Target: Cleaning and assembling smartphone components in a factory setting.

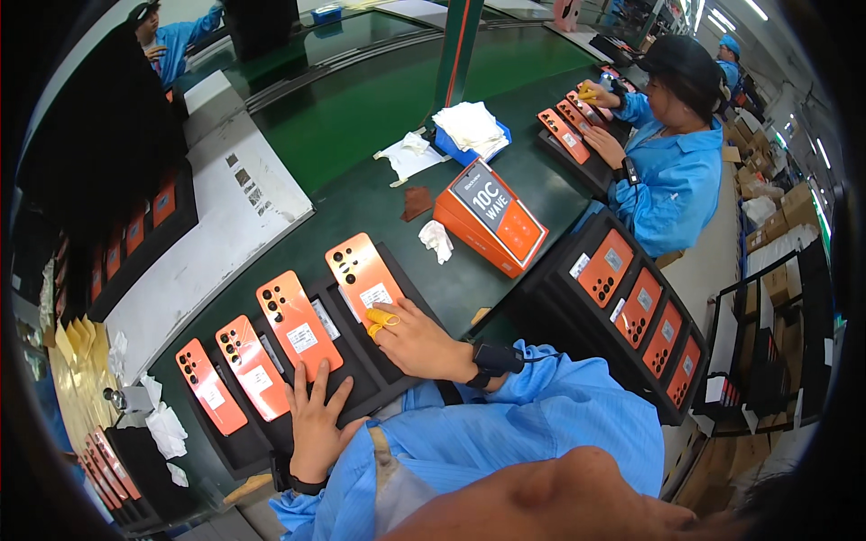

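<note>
Several orange phones lie back up in a slanted row on a black foam tray [347, 307]; each has black camera rings and a white label. My left hand [317, 419] lies with fingers spread, its fingertips at the lower end of the third phone from the left [298, 320]. Yellow finger cots [382, 319] cover fingertips of my right hand [422, 341]. That hand's fingers are bent and closed at the lower end of the rightmost phone [363, 270], and its palm side is hidden. To the left lie two more phones, the leftmost phone [210, 386] and its neighbour [253, 365].
An orange phone box [492, 221] stands beyond my right hand, near white cloths [471, 128] in a blue bin. Stacked black trays of phones [636, 311] stand at right. A co-worker [672, 153] handles phones farther off. A white board [225, 216] lies left.
</note>
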A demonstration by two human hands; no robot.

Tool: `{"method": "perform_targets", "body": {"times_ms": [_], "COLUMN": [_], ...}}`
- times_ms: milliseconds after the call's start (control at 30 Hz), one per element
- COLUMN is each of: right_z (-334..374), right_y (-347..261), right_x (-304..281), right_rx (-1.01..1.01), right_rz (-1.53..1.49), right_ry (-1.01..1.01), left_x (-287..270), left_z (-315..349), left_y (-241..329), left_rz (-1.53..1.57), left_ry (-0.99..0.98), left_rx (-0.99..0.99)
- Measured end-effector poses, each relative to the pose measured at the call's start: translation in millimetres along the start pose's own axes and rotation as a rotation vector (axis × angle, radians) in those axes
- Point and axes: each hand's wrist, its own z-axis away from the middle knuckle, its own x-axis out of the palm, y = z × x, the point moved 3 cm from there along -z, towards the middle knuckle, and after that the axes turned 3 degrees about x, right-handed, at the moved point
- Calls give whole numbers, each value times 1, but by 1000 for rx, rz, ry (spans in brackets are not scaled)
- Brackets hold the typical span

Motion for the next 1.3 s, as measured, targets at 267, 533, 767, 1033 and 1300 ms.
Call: {"method": "perform_targets", "body": {"times_ms": [267,533,767,1033,1300], "right_z": [1,-3,-2,-3,-59], "right_y": [3,1,1,13,112], "right_x": [0,-9,-8,-18,-64], "right_rx": [-24,-17,-57,130,694], "right_rz": [-60,-132,-138,-372,-906], "right_ry": [33,-30,20,81,483], "left_x": [-3,-9,-27,-3,6], "left_z": [1,0,-39,-104,-83], "left_y": [-2,0,40,53,44], "left_rz": [-22,-39,162,1078,656], "left_ry": [15,-32,206,382,404], "left_rx": [6,-41,11,-112,-72]}}
